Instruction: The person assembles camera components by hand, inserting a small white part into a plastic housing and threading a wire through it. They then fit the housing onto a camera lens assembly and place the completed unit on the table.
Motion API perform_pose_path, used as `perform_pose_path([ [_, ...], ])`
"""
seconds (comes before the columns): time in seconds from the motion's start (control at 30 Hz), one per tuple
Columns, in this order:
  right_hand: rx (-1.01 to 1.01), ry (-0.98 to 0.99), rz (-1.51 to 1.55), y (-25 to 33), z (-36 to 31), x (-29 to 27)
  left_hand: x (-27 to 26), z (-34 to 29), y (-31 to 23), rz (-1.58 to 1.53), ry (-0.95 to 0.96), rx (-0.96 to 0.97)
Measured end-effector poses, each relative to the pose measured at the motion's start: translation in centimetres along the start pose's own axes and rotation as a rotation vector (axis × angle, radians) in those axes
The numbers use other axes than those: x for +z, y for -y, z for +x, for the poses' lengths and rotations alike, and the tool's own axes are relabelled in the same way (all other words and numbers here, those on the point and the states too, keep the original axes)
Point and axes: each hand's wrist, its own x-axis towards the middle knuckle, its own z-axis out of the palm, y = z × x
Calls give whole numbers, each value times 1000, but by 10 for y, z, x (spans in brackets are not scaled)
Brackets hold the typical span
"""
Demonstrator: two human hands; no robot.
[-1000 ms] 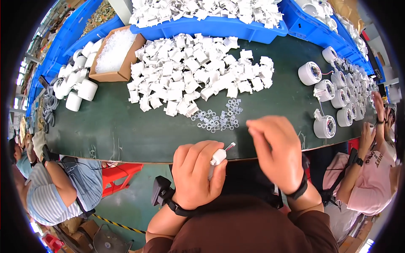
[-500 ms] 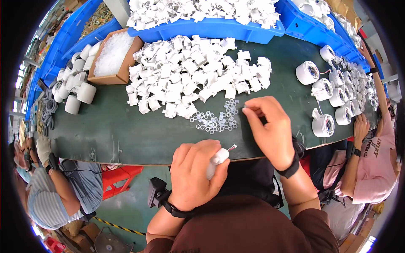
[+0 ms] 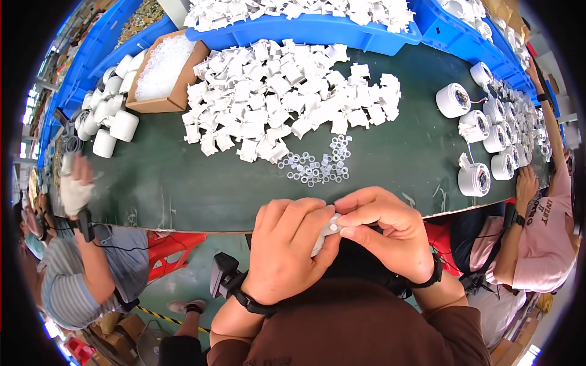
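Just off the table's near edge, my left hand [image 3: 287, 250] is closed around a small white rounded plastic housing [image 3: 329, 230], most of which its fingers cover. My right hand [image 3: 394, 235] is pinched at the housing's upper end, thumb and forefinger against it. Whatever sits between those fingertips is too small and covered to make out. Beyond both hands lies a loose patch of small translucent rings [image 3: 314, 171]. Farther back spreads a heap of white square plastic pieces [image 3: 256, 104].
A blue bin [image 3: 305, 30] of more white pieces stands at the back. Left are a carton [image 3: 155, 105] of clear small parts and white cylinders [image 3: 124, 126]. White round camera-like units [image 3: 473, 179] stand right. Co-workers sit on both sides, one with a gloved hand [image 3: 76, 189].
My right hand has come from beside the rings down and left to the housing in my left hand. The housing's short wire no longer shows. The left co-worker's gloved hand has moved.
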Motion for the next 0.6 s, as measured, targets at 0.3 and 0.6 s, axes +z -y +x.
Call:
perform_pose_path([
  [0.3, 375, 102, 388, 5, 7, -8, 0, -3, 4, -82, -31, 51],
  [0.6, 293, 46, 393, -2, 4, 11, 4, 0, 3, -53, -26, 52],
])
